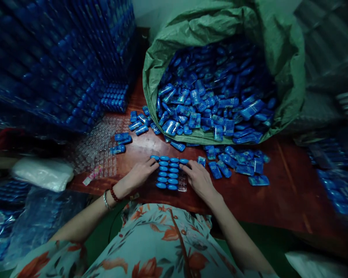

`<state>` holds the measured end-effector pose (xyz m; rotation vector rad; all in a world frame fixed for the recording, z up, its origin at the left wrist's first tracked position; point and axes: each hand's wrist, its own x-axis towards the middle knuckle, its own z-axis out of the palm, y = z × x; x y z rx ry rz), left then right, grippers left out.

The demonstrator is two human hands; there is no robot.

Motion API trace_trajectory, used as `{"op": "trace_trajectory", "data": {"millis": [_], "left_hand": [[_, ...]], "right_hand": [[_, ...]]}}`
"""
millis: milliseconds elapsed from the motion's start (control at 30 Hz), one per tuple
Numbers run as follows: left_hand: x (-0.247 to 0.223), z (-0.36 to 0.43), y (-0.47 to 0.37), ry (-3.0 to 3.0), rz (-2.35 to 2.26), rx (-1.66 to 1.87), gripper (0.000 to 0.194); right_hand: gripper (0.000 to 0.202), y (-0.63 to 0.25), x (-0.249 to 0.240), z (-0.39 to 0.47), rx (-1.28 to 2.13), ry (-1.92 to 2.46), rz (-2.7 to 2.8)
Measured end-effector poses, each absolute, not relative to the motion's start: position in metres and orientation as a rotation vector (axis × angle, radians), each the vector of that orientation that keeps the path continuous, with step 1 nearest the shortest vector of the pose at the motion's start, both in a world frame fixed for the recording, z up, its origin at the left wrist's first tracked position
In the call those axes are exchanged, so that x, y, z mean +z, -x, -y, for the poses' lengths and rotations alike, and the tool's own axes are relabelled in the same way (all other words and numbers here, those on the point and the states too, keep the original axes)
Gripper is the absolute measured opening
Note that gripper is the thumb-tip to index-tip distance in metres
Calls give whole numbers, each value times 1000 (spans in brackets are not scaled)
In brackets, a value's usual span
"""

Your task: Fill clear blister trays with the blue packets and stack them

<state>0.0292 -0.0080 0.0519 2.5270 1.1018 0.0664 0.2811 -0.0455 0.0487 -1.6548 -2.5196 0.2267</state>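
In front of me a clear plastic blister tray lies on the table with rows of glossy blue oval pieces set in it. My left hand is at the tray's far left corner, fingers bent and closed on a blue oval piece. At the far right corner, my right hand has its curled fingers against another blue oval piece. Both thumbs are partly hidden. The tray's right column shows bare cavities beside my right fingers.
A green woven sack full of blue wrapped packets lies open beyond the tray. Loose packets are scattered on the reddish wooden table. Tall stacks of filled blue trays rise at left, near clear blister sheets.
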Motion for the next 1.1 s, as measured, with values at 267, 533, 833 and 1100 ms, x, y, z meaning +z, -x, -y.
{"op": "trace_trajectory", "data": {"millis": [267,533,833,1100], "left_hand": [[46,-2,-32,-2447,-1199,158,23],[25,8,-29,-2563,-1306,378,33],[35,-66,47,-2262,-2206,376,40],[22,-71,16,-2519,-1970,74,30]], "right_hand": [[42,-270,23,58,181,1736,2180],[36,-269,24,59,114,1714,2120],[40,-325,8,74,202,1956,1396],[46,-318,5,62,181,2278,1587]]}}
